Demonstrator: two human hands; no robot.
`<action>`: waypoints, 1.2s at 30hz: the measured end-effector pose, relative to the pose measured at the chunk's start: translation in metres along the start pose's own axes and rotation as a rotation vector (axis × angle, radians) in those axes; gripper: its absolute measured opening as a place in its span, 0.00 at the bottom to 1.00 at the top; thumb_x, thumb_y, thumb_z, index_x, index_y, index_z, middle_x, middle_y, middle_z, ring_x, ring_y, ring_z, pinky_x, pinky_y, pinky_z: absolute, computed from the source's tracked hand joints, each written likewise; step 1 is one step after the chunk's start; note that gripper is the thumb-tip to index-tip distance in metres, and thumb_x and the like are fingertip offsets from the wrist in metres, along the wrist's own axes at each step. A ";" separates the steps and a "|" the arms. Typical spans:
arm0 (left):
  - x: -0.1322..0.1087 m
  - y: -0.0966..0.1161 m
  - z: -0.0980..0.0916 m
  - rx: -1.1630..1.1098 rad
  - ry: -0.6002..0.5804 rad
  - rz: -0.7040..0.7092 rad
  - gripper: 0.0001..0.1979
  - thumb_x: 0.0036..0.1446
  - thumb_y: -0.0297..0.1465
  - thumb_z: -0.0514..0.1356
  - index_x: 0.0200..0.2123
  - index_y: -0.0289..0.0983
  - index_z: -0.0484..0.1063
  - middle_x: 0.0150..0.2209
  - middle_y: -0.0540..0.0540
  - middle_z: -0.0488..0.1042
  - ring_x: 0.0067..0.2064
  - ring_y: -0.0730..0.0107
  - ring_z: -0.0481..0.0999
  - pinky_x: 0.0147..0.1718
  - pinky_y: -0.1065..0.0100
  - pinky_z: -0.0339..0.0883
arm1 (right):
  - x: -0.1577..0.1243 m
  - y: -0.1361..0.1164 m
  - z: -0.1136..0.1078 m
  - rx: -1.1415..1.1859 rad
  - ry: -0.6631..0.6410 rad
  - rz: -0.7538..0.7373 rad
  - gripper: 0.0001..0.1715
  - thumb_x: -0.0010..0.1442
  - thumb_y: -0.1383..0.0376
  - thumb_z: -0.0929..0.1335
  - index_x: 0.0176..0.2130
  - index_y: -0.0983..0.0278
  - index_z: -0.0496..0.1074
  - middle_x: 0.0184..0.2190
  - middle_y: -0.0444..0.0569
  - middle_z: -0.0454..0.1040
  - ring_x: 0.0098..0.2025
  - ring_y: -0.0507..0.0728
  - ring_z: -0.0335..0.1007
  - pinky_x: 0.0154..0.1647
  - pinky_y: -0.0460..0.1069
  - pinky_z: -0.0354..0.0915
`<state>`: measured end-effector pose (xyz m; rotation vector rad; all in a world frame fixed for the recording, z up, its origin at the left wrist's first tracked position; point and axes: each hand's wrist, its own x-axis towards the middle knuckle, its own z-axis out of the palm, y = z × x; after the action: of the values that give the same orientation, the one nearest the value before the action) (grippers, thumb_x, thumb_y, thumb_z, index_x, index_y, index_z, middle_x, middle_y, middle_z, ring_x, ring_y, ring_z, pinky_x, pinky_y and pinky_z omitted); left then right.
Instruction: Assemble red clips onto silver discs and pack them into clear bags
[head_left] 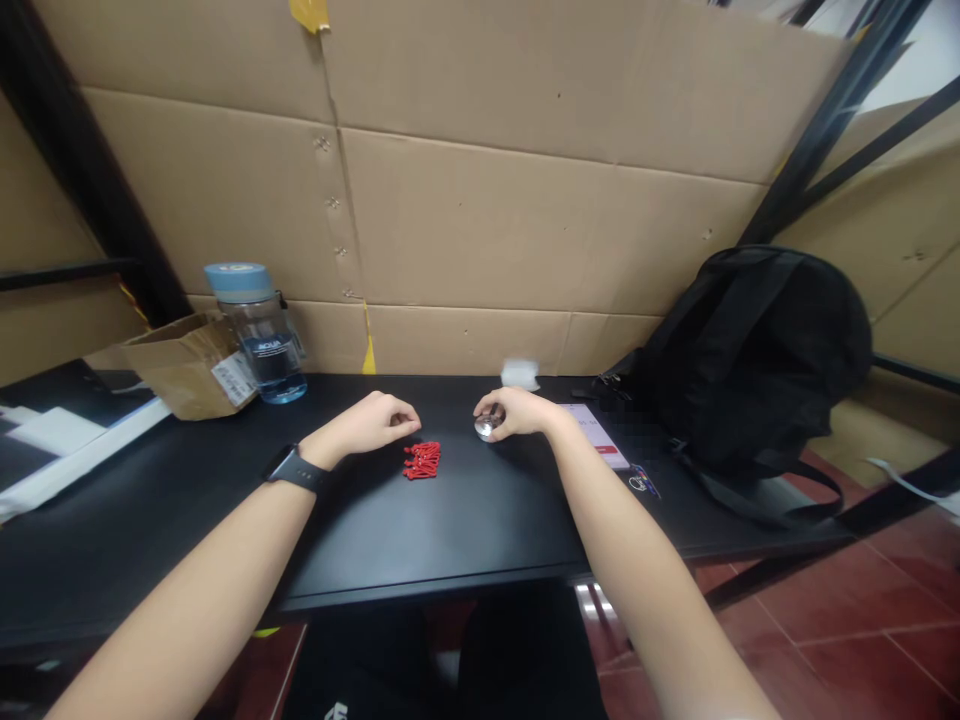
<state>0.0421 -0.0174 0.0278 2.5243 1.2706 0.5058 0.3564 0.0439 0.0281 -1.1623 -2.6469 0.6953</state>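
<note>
Just behind and left of a row of small red tassel-like pieces (422,460), my left hand (375,422) hangs low with its fingers curled and the tips pressed together. Whatever those fingertips hold, if anything, is too small to make out. My right hand (516,410) has its thumb and fingers around a small round shiny silver item (486,428), like a little tin or dish, on the black table (435,545). A dark watch sits on my left wrist.
A blue-lidded water bottle (262,340) and an open cardboard box (187,370) stand at the left. Behind my right hand lies a crumpled white piece (520,374). A phone (600,438) and a black backpack (757,360) are on the right. Cardboard walls the back.
</note>
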 end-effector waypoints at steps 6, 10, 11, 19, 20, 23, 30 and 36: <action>0.000 -0.001 0.001 -0.006 -0.016 0.005 0.16 0.64 0.41 0.57 0.38 0.39 0.81 0.33 0.48 0.83 0.33 0.68 0.80 0.35 0.72 0.66 | 0.000 -0.013 0.005 -0.081 -0.011 0.022 0.35 0.44 0.68 0.77 0.54 0.60 0.78 0.44 0.47 0.82 0.41 0.56 0.78 0.43 0.45 0.68; 0.000 0.001 0.002 -0.014 -0.035 0.008 0.16 0.64 0.42 0.57 0.39 0.39 0.81 0.34 0.47 0.83 0.33 0.68 0.80 0.35 0.72 0.66 | 0.001 -0.017 0.007 -0.182 0.001 0.032 0.30 0.45 0.67 0.76 0.51 0.62 0.80 0.44 0.49 0.82 0.43 0.57 0.77 0.44 0.46 0.67; 0.000 0.001 0.002 -0.014 -0.038 0.006 0.16 0.64 0.42 0.57 0.39 0.39 0.81 0.34 0.47 0.83 0.33 0.68 0.80 0.35 0.72 0.66 | 0.001 -0.017 0.006 -0.183 0.004 0.044 0.30 0.45 0.67 0.76 0.50 0.62 0.80 0.44 0.48 0.82 0.42 0.57 0.78 0.43 0.45 0.68; 0.001 -0.006 0.005 0.007 -0.037 -0.001 0.16 0.64 0.42 0.57 0.40 0.39 0.81 0.37 0.46 0.83 0.37 0.66 0.81 0.38 0.71 0.68 | 0.005 -0.014 0.013 -0.137 0.081 0.075 0.30 0.44 0.66 0.77 0.50 0.64 0.79 0.42 0.50 0.82 0.41 0.58 0.78 0.42 0.46 0.69; 0.002 -0.008 0.007 0.014 -0.018 -0.001 0.16 0.64 0.42 0.57 0.41 0.39 0.81 0.39 0.45 0.83 0.38 0.65 0.81 0.40 0.70 0.69 | 0.007 -0.013 0.016 -0.138 0.122 0.070 0.30 0.46 0.65 0.77 0.51 0.64 0.79 0.43 0.50 0.82 0.42 0.58 0.79 0.44 0.47 0.69; 0.006 -0.020 0.017 0.046 0.057 -0.021 0.18 0.63 0.42 0.58 0.46 0.38 0.79 0.44 0.43 0.82 0.44 0.62 0.80 0.45 0.67 0.71 | 0.017 -0.006 0.028 -0.123 0.261 0.051 0.30 0.51 0.65 0.75 0.54 0.64 0.76 0.46 0.52 0.81 0.46 0.58 0.78 0.48 0.47 0.68; 0.011 -0.052 0.040 0.167 0.145 -0.147 0.25 0.64 0.45 0.55 0.57 0.37 0.73 0.59 0.37 0.72 0.59 0.55 0.73 0.61 0.58 0.64 | 0.031 0.011 0.042 -0.096 0.381 0.118 0.38 0.58 0.58 0.75 0.63 0.65 0.66 0.49 0.56 0.79 0.51 0.59 0.75 0.54 0.51 0.65; 0.006 -0.050 0.044 0.279 0.027 -0.351 0.35 0.68 0.53 0.45 0.70 0.43 0.60 0.73 0.39 0.53 0.73 0.43 0.51 0.67 0.43 0.51 | 0.020 0.002 0.048 -0.245 0.338 0.279 0.38 0.64 0.47 0.67 0.65 0.65 0.64 0.62 0.62 0.69 0.64 0.67 0.63 0.62 0.59 0.58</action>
<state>0.0280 0.0124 -0.0305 2.4258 1.8591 0.2998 0.3281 0.0423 -0.0158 -1.5767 -2.3541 0.1853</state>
